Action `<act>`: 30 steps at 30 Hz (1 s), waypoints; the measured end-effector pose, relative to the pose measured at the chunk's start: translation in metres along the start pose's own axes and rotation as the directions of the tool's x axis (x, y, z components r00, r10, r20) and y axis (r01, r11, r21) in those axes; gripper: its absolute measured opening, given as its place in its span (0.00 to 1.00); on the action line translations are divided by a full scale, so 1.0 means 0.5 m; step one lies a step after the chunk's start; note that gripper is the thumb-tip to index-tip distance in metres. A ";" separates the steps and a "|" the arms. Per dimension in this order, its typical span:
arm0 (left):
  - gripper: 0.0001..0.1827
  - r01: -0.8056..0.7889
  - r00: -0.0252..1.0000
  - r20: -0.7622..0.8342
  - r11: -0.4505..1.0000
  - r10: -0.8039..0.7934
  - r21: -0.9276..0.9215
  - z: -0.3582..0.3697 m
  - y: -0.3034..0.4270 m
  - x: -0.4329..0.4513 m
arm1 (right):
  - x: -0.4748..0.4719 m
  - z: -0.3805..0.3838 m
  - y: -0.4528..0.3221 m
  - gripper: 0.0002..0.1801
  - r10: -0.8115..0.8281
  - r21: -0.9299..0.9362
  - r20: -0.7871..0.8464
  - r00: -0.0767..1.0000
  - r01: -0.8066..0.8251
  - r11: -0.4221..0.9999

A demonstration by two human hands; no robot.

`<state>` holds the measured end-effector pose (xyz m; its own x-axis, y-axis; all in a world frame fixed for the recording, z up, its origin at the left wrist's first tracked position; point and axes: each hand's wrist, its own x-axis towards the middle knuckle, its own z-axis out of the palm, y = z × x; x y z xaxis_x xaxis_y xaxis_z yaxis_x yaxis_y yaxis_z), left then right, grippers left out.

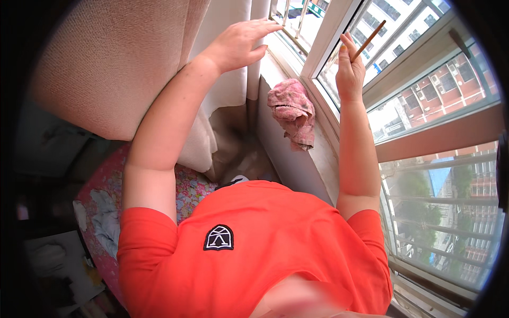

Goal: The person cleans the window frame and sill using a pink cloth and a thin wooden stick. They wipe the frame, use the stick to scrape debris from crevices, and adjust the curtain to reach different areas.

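My left hand [240,44] is raised in front of the white curtain [222,89], its fingers stretched towards the open part of the window. It holds nothing, and the thumb stands apart from the fingers. In my right hand [350,73] is a thin brown stick [370,39], gripped near its lower end and tilted up to the right. That hand is in front of the white-framed sliding window [373,75]; whether it touches the glass I cannot tell. Between my forearms a crumpled, stained pink cloth [292,113] lies on the window sill [324,163] and hangs partly over its inner edge.
A thick beige curtain [119,59] hangs close along my left arm. Below it is a bed with a pink floral cover [191,185] and a pale cloth [105,218]. Metal bars [304,16] stand outside the window, with buildings beyond.
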<state>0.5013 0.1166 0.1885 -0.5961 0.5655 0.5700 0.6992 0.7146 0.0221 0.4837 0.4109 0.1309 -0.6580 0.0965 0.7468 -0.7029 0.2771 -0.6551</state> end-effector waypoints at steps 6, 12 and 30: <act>0.37 -0.087 0.952 0.277 0.755 -0.128 0.649 0.035 -0.254 0.060 | 0.006 0.034 0.079 0.21 -0.084 -0.103 0.076 0.994 0.092 0.990; 0.34 0.074 0.846 0.200 0.480 -0.494 0.874 -0.109 -0.521 -0.008 | 0.021 0.038 0.072 0.25 -0.030 -0.153 0.176 0.984 0.057 0.987; 0.29 0.145 0.802 0.000 0.195 -0.597 0.970 -0.149 -0.812 -0.116 | 0.373 0.465 0.346 0.28 0.046 -0.358 0.394 0.918 0.107 0.928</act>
<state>0.2815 -0.2371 0.2077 -0.8957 0.0267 0.4438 -0.3330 0.6212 -0.7094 0.1764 0.2547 0.1302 -0.7425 -0.2751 0.6107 -0.6261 0.6092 -0.4868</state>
